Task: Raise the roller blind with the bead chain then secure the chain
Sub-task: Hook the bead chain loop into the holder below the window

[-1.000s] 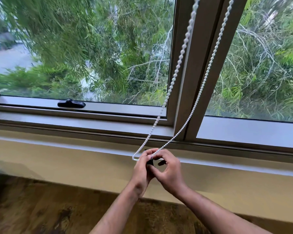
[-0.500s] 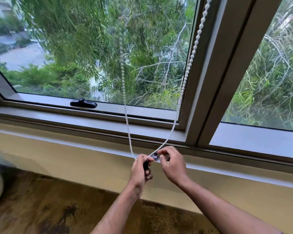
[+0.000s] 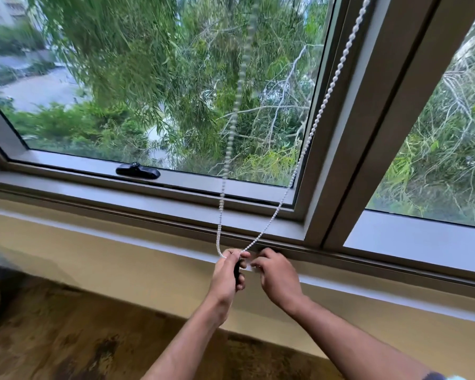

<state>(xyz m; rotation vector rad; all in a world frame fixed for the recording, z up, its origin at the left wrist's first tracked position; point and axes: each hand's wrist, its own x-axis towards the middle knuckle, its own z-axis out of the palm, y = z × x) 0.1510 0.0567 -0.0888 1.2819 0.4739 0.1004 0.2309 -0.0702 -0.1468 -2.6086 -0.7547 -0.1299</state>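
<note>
A white bead chain (image 3: 306, 145) hangs in a loop from above the frame, its two strands meeting at my left hand (image 3: 226, 275). That hand is closed around the bottom of the loop and a small black piece (image 3: 236, 270), just below the window sill. My right hand (image 3: 277, 275) is beside it, fingers curled near the black piece, and I cannot see if they pinch anything. The left strand (image 3: 231, 138) is blurred. The roller blind itself is out of view above.
A grey window frame with a thick vertical mullion (image 3: 368, 133) stands behind the chain. A black window latch (image 3: 137, 170) lies on the lower sash. Below the sill is a beige wall (image 3: 93, 259) and a dark wooden floor (image 3: 80, 338).
The view has shifted so the window sits further right. The two chain strands have spread apart, the left one swinging leftward. My right hand has drawn slightly away from my left hand.
</note>
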